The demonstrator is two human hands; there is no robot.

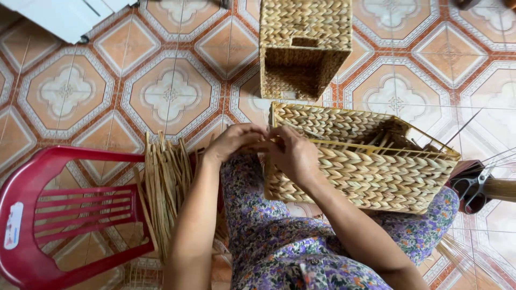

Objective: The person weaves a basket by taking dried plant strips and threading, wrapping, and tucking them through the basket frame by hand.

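A rectangular woven straw basket (371,172) with a yellow wire frame lies tilted across my lap. My left hand (232,140) pinches at the basket's left rim corner. My right hand (294,153) grips the same corner from the other side, fingers closed on the weave and a straw strand. Both hands touch each other at the rim. My flowered trousers (279,241) show below.
A second finished woven basket (303,45) stands on the tiled floor ahead. A bundle of dry straw strips (164,188) leans by my left knee, beside a red plastic chair (48,215). Scissors (473,188) lie at the right, and a white object (64,16) sits top left.
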